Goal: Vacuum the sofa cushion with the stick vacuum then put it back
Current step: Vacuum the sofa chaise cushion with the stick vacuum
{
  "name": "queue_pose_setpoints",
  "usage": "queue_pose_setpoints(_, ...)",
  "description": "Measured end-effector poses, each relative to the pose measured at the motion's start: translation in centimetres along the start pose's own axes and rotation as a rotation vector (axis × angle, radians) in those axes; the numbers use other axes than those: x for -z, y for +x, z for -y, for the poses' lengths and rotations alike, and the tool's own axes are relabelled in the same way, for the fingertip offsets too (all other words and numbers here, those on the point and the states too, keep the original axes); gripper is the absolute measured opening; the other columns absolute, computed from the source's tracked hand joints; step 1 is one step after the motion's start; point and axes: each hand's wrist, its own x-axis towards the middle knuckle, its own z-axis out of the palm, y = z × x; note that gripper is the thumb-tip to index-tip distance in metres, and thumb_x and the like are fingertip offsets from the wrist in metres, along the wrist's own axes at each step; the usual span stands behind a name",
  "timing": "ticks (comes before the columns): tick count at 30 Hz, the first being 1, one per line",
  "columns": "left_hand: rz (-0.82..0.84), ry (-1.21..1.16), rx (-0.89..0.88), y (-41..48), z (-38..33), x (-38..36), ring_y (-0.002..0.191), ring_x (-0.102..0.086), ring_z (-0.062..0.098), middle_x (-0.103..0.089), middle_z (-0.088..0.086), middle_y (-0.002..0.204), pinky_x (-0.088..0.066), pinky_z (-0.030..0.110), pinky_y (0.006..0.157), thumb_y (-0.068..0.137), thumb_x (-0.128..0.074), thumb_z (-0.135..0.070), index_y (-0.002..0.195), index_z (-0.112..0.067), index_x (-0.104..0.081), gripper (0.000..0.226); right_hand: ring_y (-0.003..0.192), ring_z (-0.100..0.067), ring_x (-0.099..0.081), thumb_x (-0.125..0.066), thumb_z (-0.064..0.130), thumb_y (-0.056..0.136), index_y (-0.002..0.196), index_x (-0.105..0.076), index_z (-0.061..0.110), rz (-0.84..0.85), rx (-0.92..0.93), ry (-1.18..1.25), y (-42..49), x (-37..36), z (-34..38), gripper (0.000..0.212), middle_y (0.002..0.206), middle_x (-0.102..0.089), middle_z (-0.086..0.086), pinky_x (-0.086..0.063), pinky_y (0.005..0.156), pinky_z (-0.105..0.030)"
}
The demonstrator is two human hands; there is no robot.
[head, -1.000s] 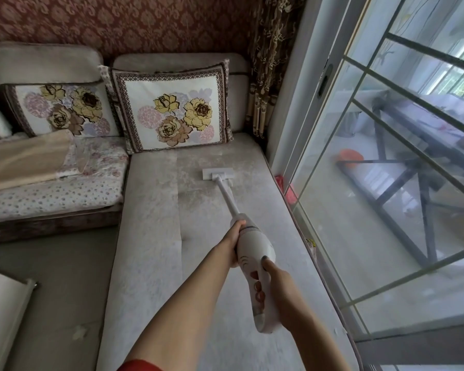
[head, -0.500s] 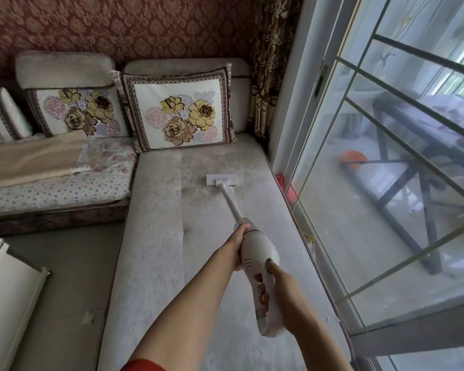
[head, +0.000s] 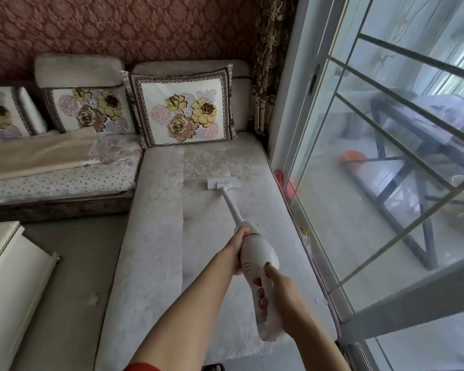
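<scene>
White cabinet (head: 8,277): at your far left on the floor, well apart from the cushion you are cleaning.
Side seat (head: 65,180): a flowered cover with a beige folded cloth (head: 38,153) lying on it, left of the cushion; two flowered pillows lean against the wall behind it.
Sofa cushion (head: 161,236): long and pale, it runs away from you toward the patterned wall, with a seam down its length.
Flowered pillow (head: 182,108): it stands upright at the far end of the cushion, beyond the vacuum's head and apart from it.
Left hand (head: 239,250): you have it wrapped around the front of the vacuum body, just where the tube begins.
Stick vacuum (head: 257,263): white, held at a slope; its flat head (head: 223,182) rests on the far half of the cushion, right of the seam.
Right hand (head: 276,287): you have it closed on the rear handle, thumb laid along the top, fingers curled underneath.
Curtain (head: 268,62): it hangs in the far corner, beside the pillow.
Glass door (head: 386,183): it runs close along the cushion's right edge; a red object (head: 288,187) sits low between cushion and glass.
</scene>
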Motion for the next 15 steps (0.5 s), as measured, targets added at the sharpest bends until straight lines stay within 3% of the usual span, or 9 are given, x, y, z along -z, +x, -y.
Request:
queue_pose_setpoints(3, -0.031, 0.010, -0.005, -1.0, 1.7, -0.3, 0.076, -0.065, 0.025, -0.069, 0.009, 0.086, -0.050, 0.026, 0.056, 0.075, -0.057, -0.065, 0.111, -0.018, -0.064, 0.059, 0.039, -0.018, -0.045, -0.046, 0.038, 0.096, 0.073, -0.062, -0.003, 0.021, 0.018, -0.008, -1.5, 0.9, -1.0, 0.049, 0.049, -0.053, -0.008, -0.035, 0.050, -0.028)
queue_pose_setpoints(10, -0.025, 0.016, -0.019, -3.3, 6.1, -1.1, 0.076, -0.064, 0.026, -0.067, 0.011, 0.085, -0.050, 0.028, 0.059, 0.077, -0.057, -0.062, 0.108, -0.016, -0.062, 0.056, 0.036, -0.016, -0.047, -0.046, 0.038, 0.097, 0.084, -0.062, -0.006, 0.036, 0.004, 0.001, -4.3, 2.9, -4.4, 0.048, 0.054, -0.054, -0.010, -0.038, 0.047, -0.026)
queue_pose_setpoints(15, -0.007, 0.018, -0.027, -4.6, 9.4, -1.5, 0.078, -0.065, 0.029, -0.068, 0.014, 0.090, -0.052, 0.030, 0.061, 0.079, -0.056, -0.064, 0.120, -0.015, -0.061, 0.064, 0.037, -0.017, -0.047, -0.044, 0.038, 0.097, 0.083, -0.063, -0.004, 0.031, -0.002, -0.014, -6.4, 4.3, -6.9, 0.048, 0.053, -0.053, -0.009, -0.038, 0.046, -0.026)
